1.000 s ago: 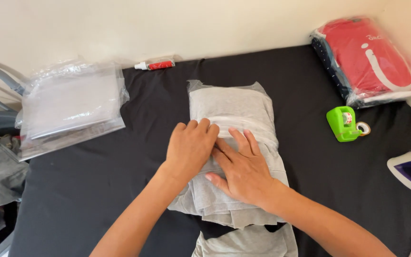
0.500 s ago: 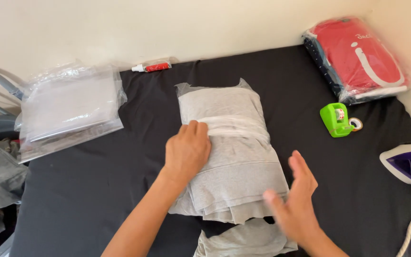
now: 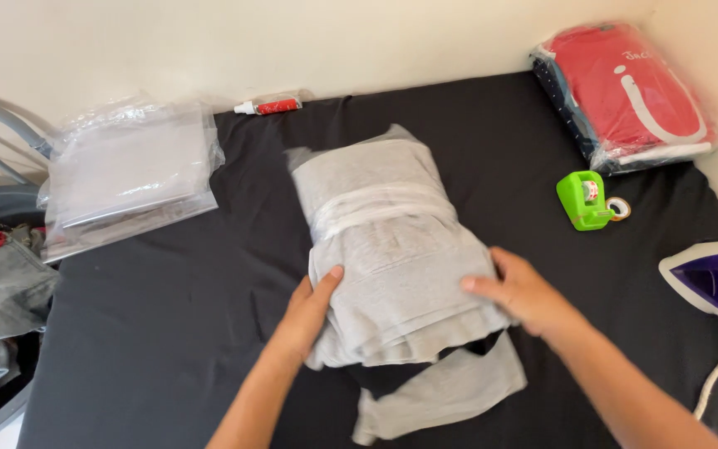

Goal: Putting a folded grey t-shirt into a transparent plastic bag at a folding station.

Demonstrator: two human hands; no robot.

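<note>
A clear plastic package (image 3: 625, 96) holding folded red and dark garments lies at the far right corner of the black-covered table (image 3: 168, 333), against the wall. At the far left edge, a stack of empty transparent bags (image 3: 130, 170) rests flat. A folded grey garment in thin clear wrap (image 3: 388, 241) sits at centre.

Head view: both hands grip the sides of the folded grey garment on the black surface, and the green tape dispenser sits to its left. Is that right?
Not quite. In the head view the green tape dispenser sits to the right of the folded grey garment, not its left. The rest holds: the left hand and right hand grip its sides on the black surface.
</note>
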